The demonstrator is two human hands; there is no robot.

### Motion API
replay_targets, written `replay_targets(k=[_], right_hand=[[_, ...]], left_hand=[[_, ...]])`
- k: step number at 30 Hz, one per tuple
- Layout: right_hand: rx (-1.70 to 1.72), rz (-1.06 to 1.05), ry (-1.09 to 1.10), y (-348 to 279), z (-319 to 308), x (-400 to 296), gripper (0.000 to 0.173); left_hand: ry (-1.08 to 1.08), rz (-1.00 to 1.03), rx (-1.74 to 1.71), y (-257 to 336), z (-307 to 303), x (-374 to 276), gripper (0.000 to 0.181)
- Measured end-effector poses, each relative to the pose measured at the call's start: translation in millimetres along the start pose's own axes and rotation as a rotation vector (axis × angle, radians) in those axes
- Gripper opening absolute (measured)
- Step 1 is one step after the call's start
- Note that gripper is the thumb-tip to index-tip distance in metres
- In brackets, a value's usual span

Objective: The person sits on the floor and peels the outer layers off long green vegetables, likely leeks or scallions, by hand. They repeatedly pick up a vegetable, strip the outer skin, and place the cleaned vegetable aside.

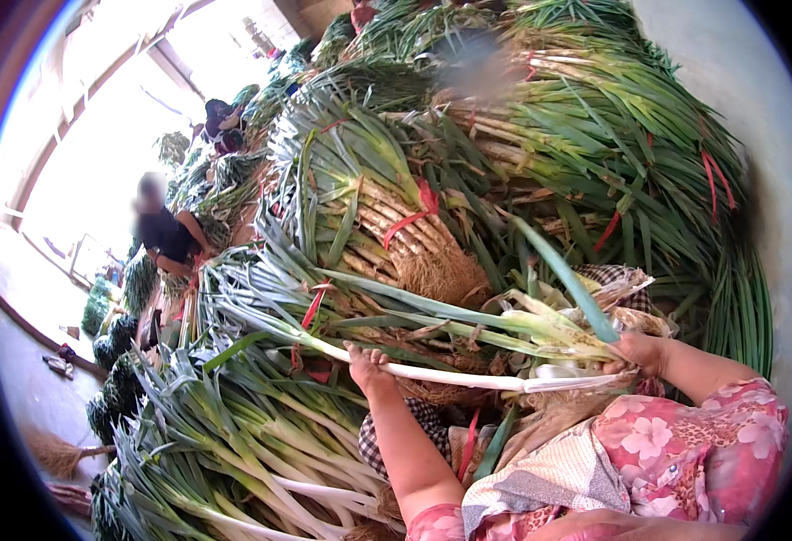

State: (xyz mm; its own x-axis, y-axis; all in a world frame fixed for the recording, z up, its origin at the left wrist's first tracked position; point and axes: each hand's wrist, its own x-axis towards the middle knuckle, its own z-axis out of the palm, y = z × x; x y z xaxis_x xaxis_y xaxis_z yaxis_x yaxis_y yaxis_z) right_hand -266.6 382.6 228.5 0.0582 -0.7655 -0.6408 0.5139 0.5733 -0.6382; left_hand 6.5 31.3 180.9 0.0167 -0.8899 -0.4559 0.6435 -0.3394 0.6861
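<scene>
My left hand grips the long white stem of a large green onion, held nearly level across my lap. At the stem's right end, my right hand is closed on pale outer leaves, partly peeled away from the stem; its fingers are partly hidden. Loose husks lie just behind this hand. Below and left of my left hand spreads a pile of onions with clean white stems. Beyond it lies a soil-stained bundle with roots, bound with red tape.
More tied onion bundles are heaped up to the pale wall at right. A person in a dark top bends over onions at left, with another person farther back. A straw broom lies at lower left.
</scene>
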Motion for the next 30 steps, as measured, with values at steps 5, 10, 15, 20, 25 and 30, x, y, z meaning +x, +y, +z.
replay_targets(k=[5,10,15,20,25,30], right_hand=[[-0.093,0.265,-0.171,5,-47,-64,0.025],[-0.562,0.150,0.246,10,-53,-83,0.032],[-1.611,-0.015,0.456,-55,46,-34,0.055],[-1.795,-0.484,0.546,-102,103,1,0.050],[-1.678,-1.295,0.260,-73,158,62,0.059],[-1.450,-0.631,0.011,-15,171,106,0.048]], left_hand=[[0.184,0.138,0.188,1,-1,23,0.028],[-0.375,-0.080,-0.339,28,-5,24,0.039],[-0.759,-0.224,-0.659,18,-3,-7,0.038],[-0.855,-0.241,-0.663,26,-7,-33,0.032],[-0.884,-0.239,-0.575,10,20,-58,0.033],[-0.911,-0.238,-0.645,27,10,-66,0.034]])
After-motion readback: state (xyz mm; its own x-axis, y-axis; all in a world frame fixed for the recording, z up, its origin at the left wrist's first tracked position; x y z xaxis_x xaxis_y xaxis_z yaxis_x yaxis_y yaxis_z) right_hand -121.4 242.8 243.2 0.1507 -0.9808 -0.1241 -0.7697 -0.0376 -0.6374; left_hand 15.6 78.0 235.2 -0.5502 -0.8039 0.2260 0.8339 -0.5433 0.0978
